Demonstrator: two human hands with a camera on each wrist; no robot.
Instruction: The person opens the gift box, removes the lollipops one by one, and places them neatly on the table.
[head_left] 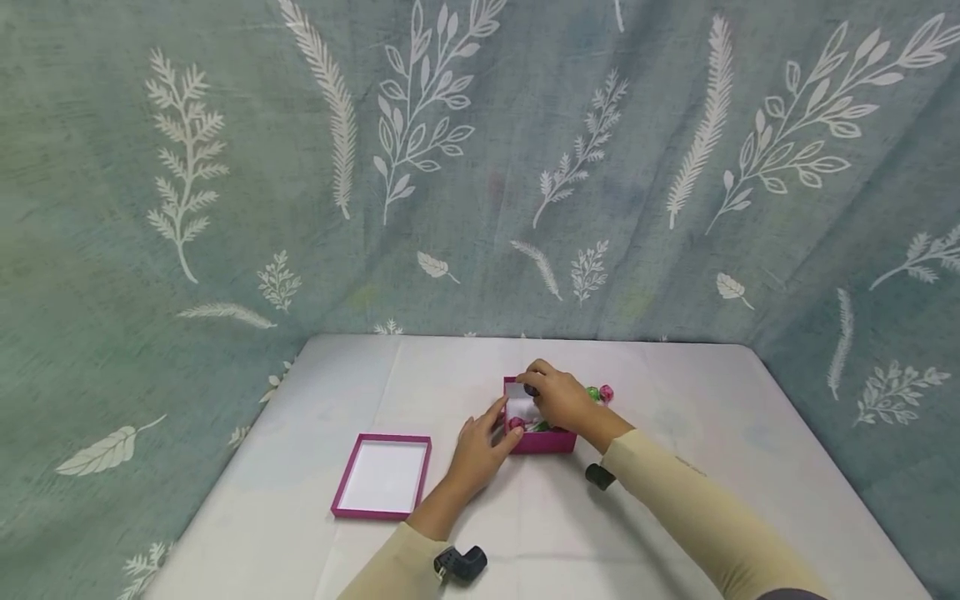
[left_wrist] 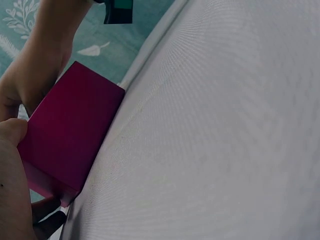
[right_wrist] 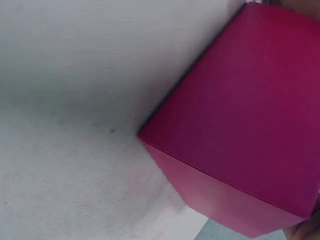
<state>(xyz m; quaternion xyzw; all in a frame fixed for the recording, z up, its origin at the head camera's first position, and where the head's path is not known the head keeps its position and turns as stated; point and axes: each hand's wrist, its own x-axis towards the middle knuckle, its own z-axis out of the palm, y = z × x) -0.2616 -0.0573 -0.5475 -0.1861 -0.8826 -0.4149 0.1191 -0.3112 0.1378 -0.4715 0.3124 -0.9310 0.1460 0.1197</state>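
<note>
A magenta open-topped box (head_left: pixel 542 443) with a white inside sits near the middle of the table. My left hand (head_left: pixel 477 454) holds it at its near left corner, thumb on the near rim and fingers along the left side. Over the opening, my right hand (head_left: pixel 562 398) pinches a small dark round candy (head_left: pixel 531 389); most of it is hidden by the fingers. Inside, at the near wall, lie a pink-wrapped candy (head_left: pixel 516 423) and a green one (head_left: pixel 542 426). Both wrist views show mostly the box's outer walls (left_wrist: pixel 75 130).
The magenta-rimmed lid (head_left: pixel 382 475) lies to the left, white inner side up. Just past the box's right side are a green candy (head_left: pixel 593 392) and a pink candy (head_left: pixel 606 392), partly behind the right hand. A leaf-patterned cloth (head_left: pixel 480 167) hangs behind the white table (head_left: pixel 675 517).
</note>
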